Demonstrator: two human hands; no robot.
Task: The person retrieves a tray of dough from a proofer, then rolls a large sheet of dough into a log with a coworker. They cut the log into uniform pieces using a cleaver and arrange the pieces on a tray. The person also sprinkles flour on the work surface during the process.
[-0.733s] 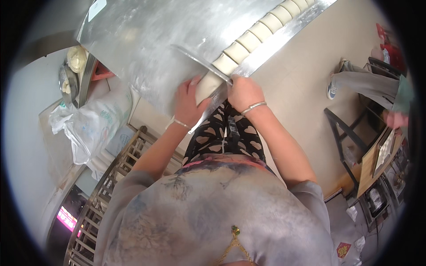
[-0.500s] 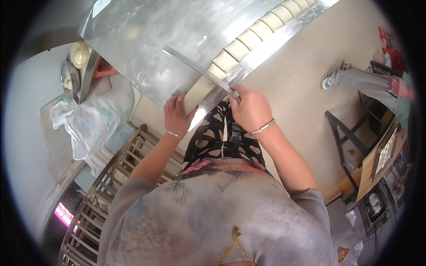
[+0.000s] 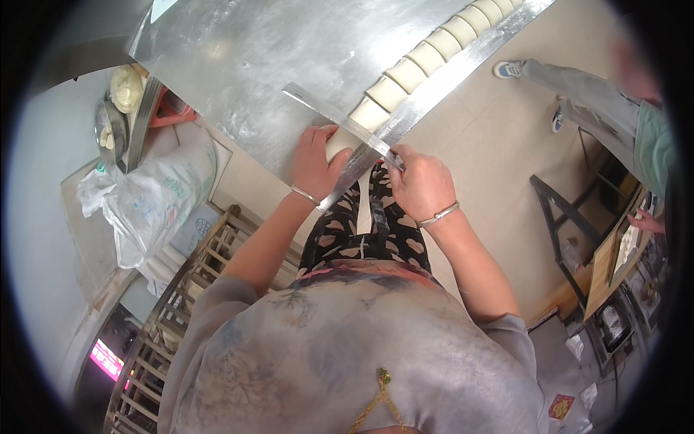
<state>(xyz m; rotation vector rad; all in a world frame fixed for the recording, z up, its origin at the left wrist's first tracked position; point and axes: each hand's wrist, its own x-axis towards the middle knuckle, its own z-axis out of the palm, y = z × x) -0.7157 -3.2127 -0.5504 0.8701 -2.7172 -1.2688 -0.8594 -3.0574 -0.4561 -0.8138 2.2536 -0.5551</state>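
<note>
A row of white cut dough pieces (image 3: 406, 75) runs diagonally along the near edge of the metal table (image 3: 238, 79). At its lower left end lies a short uncut length of dough log (image 3: 338, 142). My left hand (image 3: 318, 160) is closed round this end, fingers over the far side and thumb on the near side. In my right hand (image 3: 425, 181) is the handle of a long, straight-bladed knife (image 3: 332, 116). Its blade lies across the dough, between the uncut end and the nearest cut piece. The blade's lower edge and my right fingertips are partly hidden.
At left are a white plastic sack (image 3: 163, 188), a metal bowl (image 3: 110, 134) and a slatted wooden rack (image 3: 188, 289). A co-worker in grey trousers (image 3: 571, 76) stands at the right, near a dark metal frame (image 3: 560, 217) and a wooden board (image 3: 601, 271).
My left hand has shifted right along the dough toward the knife, and the uncut length showing is shorter. The knife and right hand moved slightly right. The co-worker's legs have moved.
</note>
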